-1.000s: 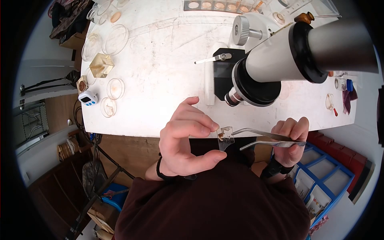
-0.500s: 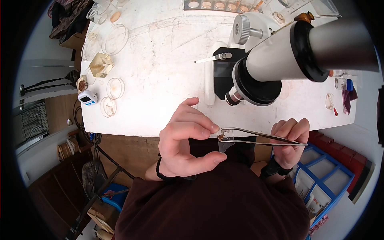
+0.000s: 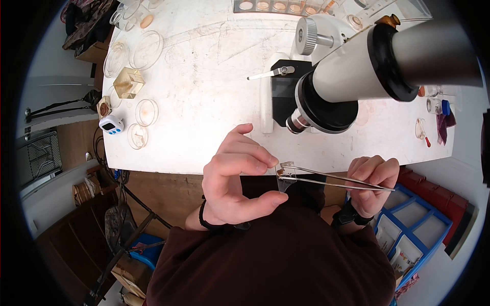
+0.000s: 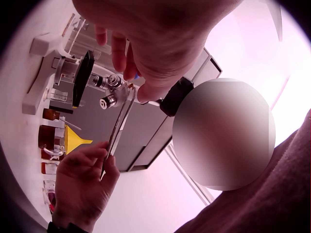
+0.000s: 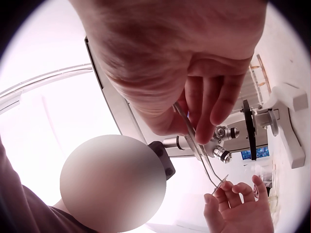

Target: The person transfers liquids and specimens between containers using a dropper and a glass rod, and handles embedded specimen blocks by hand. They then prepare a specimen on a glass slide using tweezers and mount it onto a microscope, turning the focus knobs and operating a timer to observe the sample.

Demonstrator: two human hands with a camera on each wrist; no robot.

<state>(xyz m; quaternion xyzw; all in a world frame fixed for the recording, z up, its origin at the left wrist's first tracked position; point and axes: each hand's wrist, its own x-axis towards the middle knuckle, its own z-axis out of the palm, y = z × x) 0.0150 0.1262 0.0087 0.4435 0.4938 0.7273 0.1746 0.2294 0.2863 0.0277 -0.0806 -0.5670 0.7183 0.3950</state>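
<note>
My left hand (image 3: 237,178) pinches a small clear glass piece (image 3: 284,186) between thumb and fingers, above the lap at the table's front edge. Brown flecks lie on the glass. My right hand (image 3: 370,183) holds metal tweezers (image 3: 337,182), whose two tips are apart and lie at the glass in the head view. In the right wrist view the bent tweezers (image 5: 197,145) reach down to the glass by the left hand (image 5: 240,213). Whether the tips grip a fleck cannot be told.
A microscope (image 3: 352,81) stands on the white table (image 3: 204,102) beyond the hands. Petri dishes (image 3: 147,112), a resin-like block (image 3: 128,83) and a white timer (image 3: 111,125) lie at the left. A slotted rack (image 3: 270,7) is at the back, a blue-capped jar (image 3: 434,106) at the right.
The tweezers' tips have come closer together and moved slightly left over the glass. My right hand has shifted a little right and down. The left hand has hardly moved.
</note>
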